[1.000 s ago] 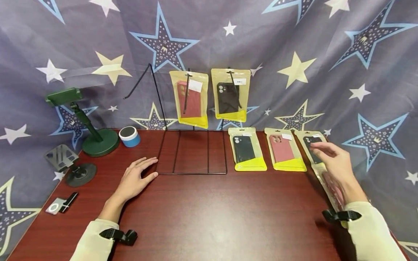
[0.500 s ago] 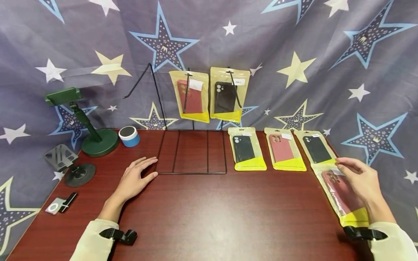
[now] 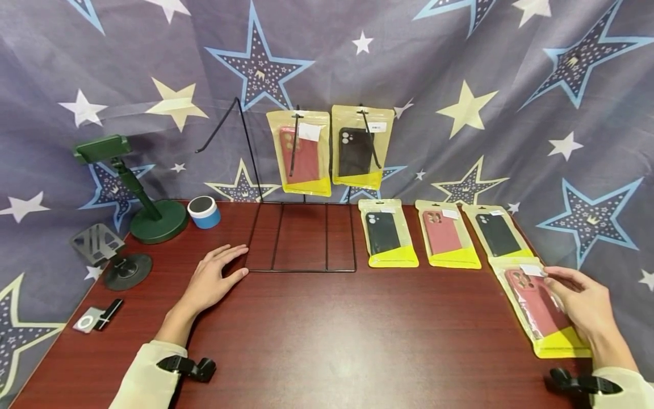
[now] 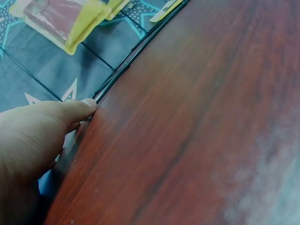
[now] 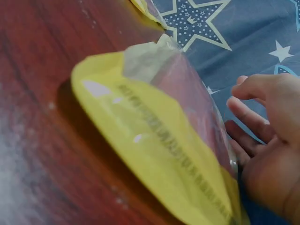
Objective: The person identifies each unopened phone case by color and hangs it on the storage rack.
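Your right hand [image 3: 587, 304] is relaxed with its fingers loosely bent and pinching nothing, beside the right edge of the nearest pink-case packet [image 3: 536, 307] at the right side of the desk [image 3: 347, 341]; whether the fingertips touch the packet is hard to tell. Your left hand [image 3: 212, 281] rests loosely spread on the desk, its thumb touching the side of the black wire rack [image 3: 301, 271]. On that rack's hooks hang a pink-case pouch [image 3: 309, 162] and a black-case pouch [image 3: 354, 152], side by side.
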`<state>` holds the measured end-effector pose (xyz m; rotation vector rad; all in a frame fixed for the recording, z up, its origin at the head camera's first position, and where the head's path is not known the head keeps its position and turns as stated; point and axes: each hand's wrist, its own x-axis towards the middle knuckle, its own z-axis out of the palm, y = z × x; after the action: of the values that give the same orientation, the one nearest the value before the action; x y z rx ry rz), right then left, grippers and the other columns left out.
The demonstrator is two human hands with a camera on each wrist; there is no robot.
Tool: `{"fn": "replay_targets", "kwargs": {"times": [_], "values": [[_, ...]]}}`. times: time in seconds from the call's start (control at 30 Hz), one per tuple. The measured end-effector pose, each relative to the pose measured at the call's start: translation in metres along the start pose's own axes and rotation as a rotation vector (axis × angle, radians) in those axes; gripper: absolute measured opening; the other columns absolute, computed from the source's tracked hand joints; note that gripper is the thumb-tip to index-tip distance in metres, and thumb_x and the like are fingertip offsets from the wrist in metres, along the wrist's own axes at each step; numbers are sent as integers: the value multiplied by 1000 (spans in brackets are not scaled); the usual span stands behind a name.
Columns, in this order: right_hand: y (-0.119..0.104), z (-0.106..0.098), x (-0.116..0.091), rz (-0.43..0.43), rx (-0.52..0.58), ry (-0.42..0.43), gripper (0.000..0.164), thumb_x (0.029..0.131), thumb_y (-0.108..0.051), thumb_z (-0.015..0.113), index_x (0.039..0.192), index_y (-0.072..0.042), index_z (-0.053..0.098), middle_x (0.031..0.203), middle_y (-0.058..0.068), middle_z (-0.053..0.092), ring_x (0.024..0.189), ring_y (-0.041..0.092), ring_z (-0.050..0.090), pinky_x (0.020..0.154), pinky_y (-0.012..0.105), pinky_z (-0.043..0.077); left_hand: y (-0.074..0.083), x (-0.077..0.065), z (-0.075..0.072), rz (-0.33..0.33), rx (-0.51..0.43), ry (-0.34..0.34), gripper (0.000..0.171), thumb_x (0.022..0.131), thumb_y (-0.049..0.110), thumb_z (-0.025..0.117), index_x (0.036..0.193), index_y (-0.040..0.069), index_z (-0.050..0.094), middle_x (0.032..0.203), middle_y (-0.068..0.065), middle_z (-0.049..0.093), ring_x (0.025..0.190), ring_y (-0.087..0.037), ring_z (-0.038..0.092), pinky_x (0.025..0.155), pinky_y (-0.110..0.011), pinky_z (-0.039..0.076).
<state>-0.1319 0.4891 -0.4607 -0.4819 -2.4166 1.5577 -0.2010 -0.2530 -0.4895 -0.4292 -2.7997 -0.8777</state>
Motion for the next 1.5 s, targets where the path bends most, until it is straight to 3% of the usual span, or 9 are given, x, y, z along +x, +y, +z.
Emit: {"fn": "replay_targets", "kwargs": {"times": [0.2, 0.33, 0.47, 0.7, 0.87, 1.03, 1.2, 1.33, 1.5], "values": [[7, 4, 0, -26, -113, 22, 24, 95, -17, 75, 116, -28, 79, 85, -40, 62, 73, -11, 54, 60, 11, 44, 1, 0, -1, -4, -1, -3, 53, 97, 30, 73, 145, 13, 60, 152, -13, 58, 146, -41, 40, 108, -70, 30], [10, 6, 1, -50, -92, -9, 27, 93, -15, 77, 118, -26, 77, 86, -41, 63, 75, -17, 57, 61, 8, 46, 2, 0, -1, -8, 1, -6, 53, 97, 30, 73, 146, 14, 60, 152, -12, 57, 147, -41, 40, 108, -70, 30], [13, 6, 2, -45, -149, -54, 31, 95, -19, 75, 124, -27, 74, 87, -42, 61, 76, -18, 56, 63, 9, 45, 3, 0, -2, -9, 3, -6, 53, 97, 30, 73, 146, 13, 60, 152, -12, 58, 146, -41, 40, 108, -70, 30], [12, 2, 7, -8, -290, -111, 42, 96, -29, 74, 136, -19, 68, 89, -41, 55, 75, -7, 56, 62, 21, 49, 4, 0, -3, -20, 5, -18, 54, 97, 30, 72, 147, 13, 59, 153, -13, 56, 148, -41, 39, 110, -70, 29], [11, 0, 9, 12, -321, -124, 45, 96, -31, 74, 137, -13, 68, 91, -39, 54, 77, -6, 54, 64, 20, 48, 3, 0, -3, -22, 3, -19, 54, 98, 30, 72, 147, 14, 59, 153, -13, 56, 148, -41, 38, 110, -70, 28], [10, 1, 10, 29, -318, -130, 43, 95, -32, 75, 134, -13, 69, 90, -38, 52, 78, -5, 53, 64, 19, 49, 2, 0, -1, -12, 4, -13, 53, 97, 30, 72, 147, 14, 59, 153, -12, 57, 147, -41, 39, 109, -70, 29], [12, 5, 8, -38, -260, -102, 30, 96, -23, 74, 126, -21, 75, 83, -37, 59, 72, -4, 57, 61, 19, 49, 1, -1, 0, -5, 6, -4, 53, 97, 30, 73, 146, 14, 60, 152, -12, 58, 147, -41, 40, 109, -69, 30], [11, 5, 7, -65, -217, -67, 29, 96, -22, 74, 124, -29, 75, 83, -40, 60, 70, -6, 57, 59, 17, 48, 1, 0, 0, -7, 6, -2, 53, 97, 30, 73, 146, 14, 60, 152, -12, 58, 147, -40, 40, 109, -69, 30], [7, 2, 2, 4, -170, -31, 31, 96, -24, 75, 125, -35, 74, 83, -37, 56, 69, -6, 54, 58, 17, 47, 1, 0, -1, -5, 6, -2, 53, 97, 29, 73, 146, 14, 60, 152, -12, 58, 147, -40, 41, 110, -68, 30]]}}
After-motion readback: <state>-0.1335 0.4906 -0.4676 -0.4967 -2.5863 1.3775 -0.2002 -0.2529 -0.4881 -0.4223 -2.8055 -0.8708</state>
